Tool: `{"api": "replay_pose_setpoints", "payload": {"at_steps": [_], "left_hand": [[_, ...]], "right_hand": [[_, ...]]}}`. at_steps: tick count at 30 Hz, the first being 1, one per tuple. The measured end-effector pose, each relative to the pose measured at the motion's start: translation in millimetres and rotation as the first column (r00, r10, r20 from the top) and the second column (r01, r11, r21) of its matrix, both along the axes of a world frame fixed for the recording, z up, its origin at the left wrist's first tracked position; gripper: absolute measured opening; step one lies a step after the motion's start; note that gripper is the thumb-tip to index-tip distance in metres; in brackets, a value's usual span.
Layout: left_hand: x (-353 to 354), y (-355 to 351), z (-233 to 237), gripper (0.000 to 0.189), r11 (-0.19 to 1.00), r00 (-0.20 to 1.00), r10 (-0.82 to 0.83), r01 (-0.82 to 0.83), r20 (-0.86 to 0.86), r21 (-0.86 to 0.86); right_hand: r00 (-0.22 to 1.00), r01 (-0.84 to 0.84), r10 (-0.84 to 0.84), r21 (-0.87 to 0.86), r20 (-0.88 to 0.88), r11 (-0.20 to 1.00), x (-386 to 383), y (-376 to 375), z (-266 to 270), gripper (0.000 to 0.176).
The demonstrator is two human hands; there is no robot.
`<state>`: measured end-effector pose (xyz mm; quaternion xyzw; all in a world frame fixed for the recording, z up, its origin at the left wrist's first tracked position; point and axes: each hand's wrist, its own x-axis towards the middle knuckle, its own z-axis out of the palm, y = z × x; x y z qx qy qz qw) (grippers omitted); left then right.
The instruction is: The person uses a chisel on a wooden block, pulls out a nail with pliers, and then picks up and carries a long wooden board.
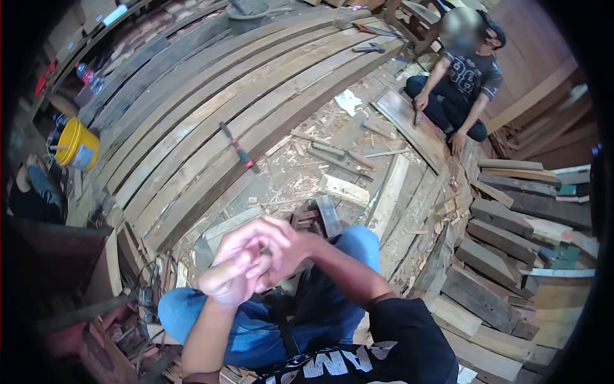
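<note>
Above my lap, my left hand point(231, 272) and my right hand point(291, 253) are held together, touching or overlapping. The fingers of my left hand curl inward; whether anything small sits between them I cannot make out. My right hand is partly covered by the left, and its fingers are mostly hidden. Just beyond the hands, a dark reddish block-like object point(307, 223) and a flat grey piece point(328, 216) stand on the floor. My legs in blue jeans point(240, 342) are folded beneath.
Long planks point(192, 141) lie side by side ahead, with a black-and-red tool point(239, 148) on them. A pale wood block point(345, 190) sits among shavings. At upper right a person point(470, 80) sits by a board point(409, 128). Timber offcuts point(495, 246) line the right; a yellow bucket point(78, 144) stands left.
</note>
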<state>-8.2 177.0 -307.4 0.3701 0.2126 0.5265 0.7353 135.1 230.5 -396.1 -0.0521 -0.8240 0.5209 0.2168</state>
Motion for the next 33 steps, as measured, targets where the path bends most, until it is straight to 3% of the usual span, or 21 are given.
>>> {"api": "replay_pose_setpoints", "payload": {"at_steps": [2,3,4,5,6,7,10,11,12,15,18,19,22,29,30,33], "left_hand": [[3.7,3.3,0.1,0.067,0.998,0.999,-0.044,0.045,-0.017,0.045],[9.5,1.2,-2.9,0.071,0.999,0.999,-0.037,0.036,-0.007,-0.025],[12.9,0.4,-4.5,0.075,0.995,1.000,-0.027,0.027,0.001,-0.098],[12.6,1.1,-2.6,0.079,1.000,0.984,-0.017,0.019,-0.175,0.011],[15.3,0.1,-3.3,0.079,1.000,0.984,-0.019,0.023,-0.178,0.020],[19.7,-1.6,-5.3,0.078,0.998,0.983,0.054,-0.050,-0.176,0.025],[19.7,-0.9,-16.3,0.068,0.988,0.980,0.134,-0.120,-0.149,0.095],[19.3,-1.2,-15.1,0.067,0.986,0.969,0.139,-0.118,-0.202,0.115],[20.2,-1.5,-13.2,0.066,0.984,0.956,0.147,-0.116,-0.254,0.133],[20.5,-3.5,-14.3,0.065,0.979,0.965,0.193,-0.179,-0.179,0.095],[19.0,-2.0,-17.5,0.062,0.971,0.967,0.238,-0.237,-0.096,0.028],[19.8,0.5,-18.7,0.061,0.970,0.965,0.240,-0.234,-0.109,0.066],[21.5,3.1,-17.5,0.059,0.963,0.955,0.254,-0.236,-0.154,0.128],[23.9,5.2,-14.8,0.059,0.970,0.958,0.240,-0.230,-0.155,0.085],[24.8,5.5,-15.9,0.061,0.967,0.964,0.249,-0.243,-0.090,0.075],[30.4,7.1,-19.0,0.065,0.955,0.955,0.296,-0.296,0.015,-0.006]], "right_hand": [[0.966,-0.115,0.197,-0.404,0.169,0.908,-3.5,-1.9,3.3,0.045],[0.990,-0.137,0.139,-0.330,-0.018,0.934,-5.5,-3.7,-12.1,0.042],[0.990,-0.138,0.139,-0.318,-0.019,0.938,-5.8,-8.0,-11.6,0.042],[0.997,-0.076,0.065,-0.562,-0.039,0.824,-6.1,-12.9,-8.1,0.039],[0.999,-0.022,-0.013,-0.766,-0.040,0.643,-7.0,-14.4,-3.6,0.036],[0.989,0.009,-0.084,-0.508,-0.124,0.861,-13.4,-9.1,6.7,0.028],[0.970,0.165,-0.219,-0.371,-0.107,0.914,-9.2,-12.4,0.9,0.026],[0.972,0.139,-0.183,-0.260,-0.150,0.956,-9.7,-5.9,-2.4,0.027],[0.972,0.143,-0.185,-0.258,-0.145,0.955,-10.2,-5.8,-4.3,0.027],[0.978,0.099,-0.185,-0.554,-0.100,0.827,-11.0,-11.6,17.3,0.035],[0.970,0.165,-0.230,-0.485,-0.076,0.859,-13.6,-10.1,21.4,0.040],[0.966,0.230,-0.257,-0.505,0.017,0.832,-13.3,-10.9,17.4,0.040],[0.944,0.273,-0.329,-0.485,-0.033,0.831,-13.4,-11.0,14.0,0.035],[0.939,0.308,-0.344,-0.401,-0.020,0.863,-10.6,-5.6,19.7,0.025],[0.939,0.312,-0.344,-0.369,-0.022,0.875,-10.6,-4.7,18.3,0.024],[0.930,0.205,-0.330,-0.517,-0.161,0.831,-12.2,-8.3,7.2,0.022]]}}
